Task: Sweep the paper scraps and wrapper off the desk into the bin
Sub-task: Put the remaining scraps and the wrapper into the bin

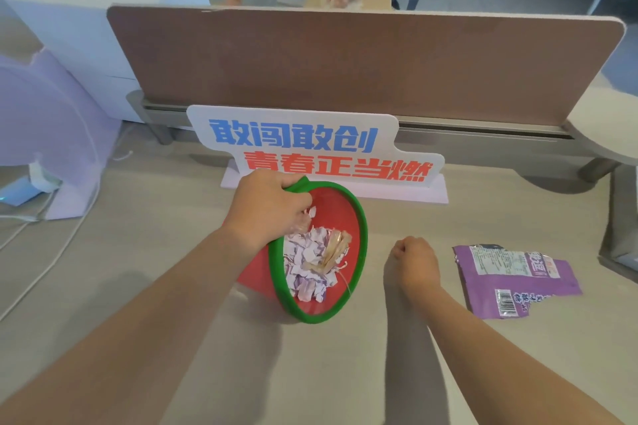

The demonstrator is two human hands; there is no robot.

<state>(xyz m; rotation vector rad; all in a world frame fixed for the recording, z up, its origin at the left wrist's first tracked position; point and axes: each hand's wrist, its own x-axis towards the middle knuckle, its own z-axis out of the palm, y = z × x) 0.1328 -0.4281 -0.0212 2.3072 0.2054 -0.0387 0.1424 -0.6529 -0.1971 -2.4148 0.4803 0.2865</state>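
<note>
Still on the desk (pixel 345 373), the purple wrapper (pixel 514 281) lies flat just right of the right hand (pixel 416 264), curled into a fist holding nothing visible. The left hand (pixel 267 207) grips the tilted bin (pixel 359 217) by its rim; torn paper scraps (pixel 310 264) fill it, and further tipping could spill them.

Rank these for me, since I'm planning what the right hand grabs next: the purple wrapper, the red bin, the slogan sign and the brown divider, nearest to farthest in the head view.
1. Red bin, just left of the right hand; the purple wrapper, just right of it, is too close to call.
2. Slogan sign, behind the bin.
3. Brown divider, at the desk's back edge.
</note>
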